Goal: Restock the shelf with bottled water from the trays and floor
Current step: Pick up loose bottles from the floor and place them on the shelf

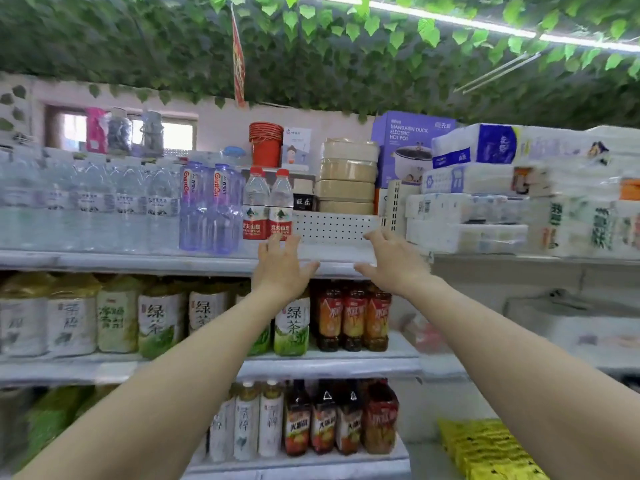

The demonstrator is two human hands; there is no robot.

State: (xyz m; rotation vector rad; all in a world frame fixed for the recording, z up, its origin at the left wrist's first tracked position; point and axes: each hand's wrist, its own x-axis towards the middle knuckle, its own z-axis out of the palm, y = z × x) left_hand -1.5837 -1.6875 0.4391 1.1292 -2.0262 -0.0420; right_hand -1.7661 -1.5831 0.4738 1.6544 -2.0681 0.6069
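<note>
L hand point(282, 268) spread, empty, tips at red-cap water btls point(268, 206), R hand point(391, 261) spread, empty, over top shelf point(138, 263) just right

Two bare hands, the left hand point(282, 268) and right hand point(389, 263), reach empty, fingers spread, toward the white top shelf point(138, 263), just below two red-capped clear plastic water bottles with red labels point(268, 206) and a white perforated metal panel point(332, 225) to their right.

Open bay on top shelf point(339, 252) is bounded left by red-label water bottles point(268, 209), rear by perforated panel point(332, 225), right by tissue packs point(464, 233). Front approach is left unobstructed.
</note>
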